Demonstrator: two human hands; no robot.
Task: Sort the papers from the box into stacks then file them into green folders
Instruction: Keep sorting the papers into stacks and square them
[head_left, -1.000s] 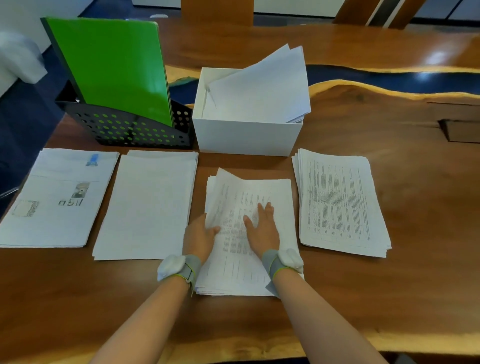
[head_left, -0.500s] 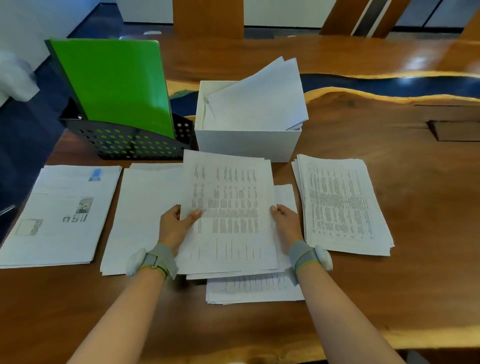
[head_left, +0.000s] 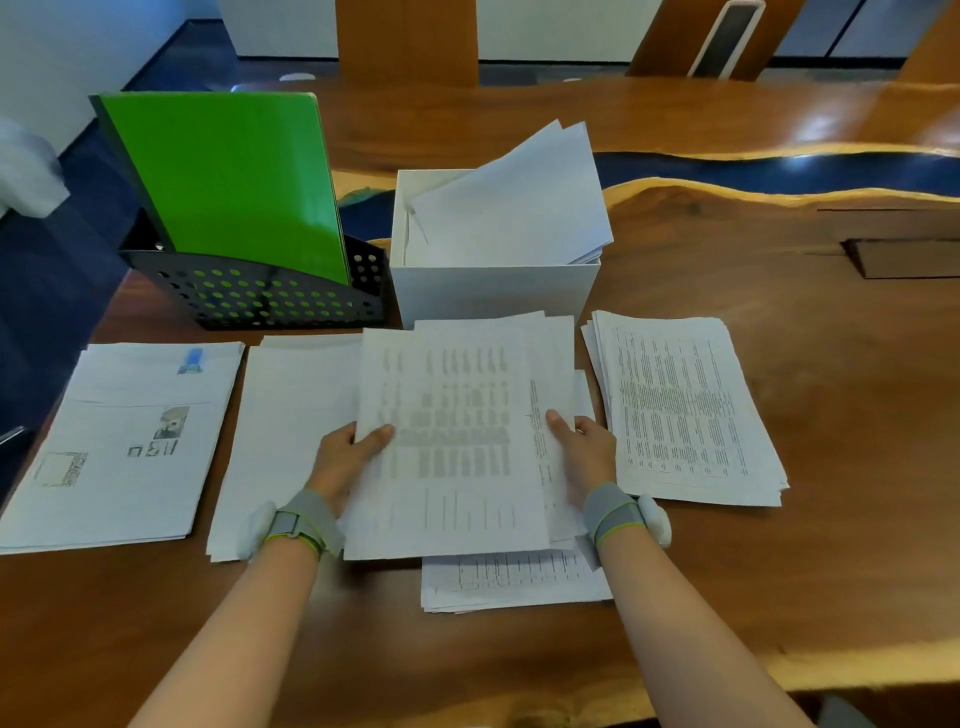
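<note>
My left hand (head_left: 345, 460) and my right hand (head_left: 582, 454) grip a bundle of printed table sheets (head_left: 457, 441) by its side edges, lifted above the table. Under the bundle, a few sheets of the same pile (head_left: 514, 579) stay on the wood. Three other stacks lie flat: a stack with pictures (head_left: 119, 447) at far left, a plain stack (head_left: 291, 415) beside it, and a dense-text stack (head_left: 685, 410) at right. The white box (head_left: 493, 291) behind holds more papers (head_left: 514, 202). Green folders (head_left: 228, 182) stand in a black perforated rack (head_left: 260, 296).
The long wooden table (head_left: 779, 571) has a dark blue resin strip (head_left: 779, 166) across its back and a recessed slot (head_left: 904, 257) at the right. Chair backs stand beyond the far edge.
Both hands went from pressing flat on the middle pile to gripping its sides; a thick bundle rose off the table, leaving a few sheets below. The view tilted up slightly.
</note>
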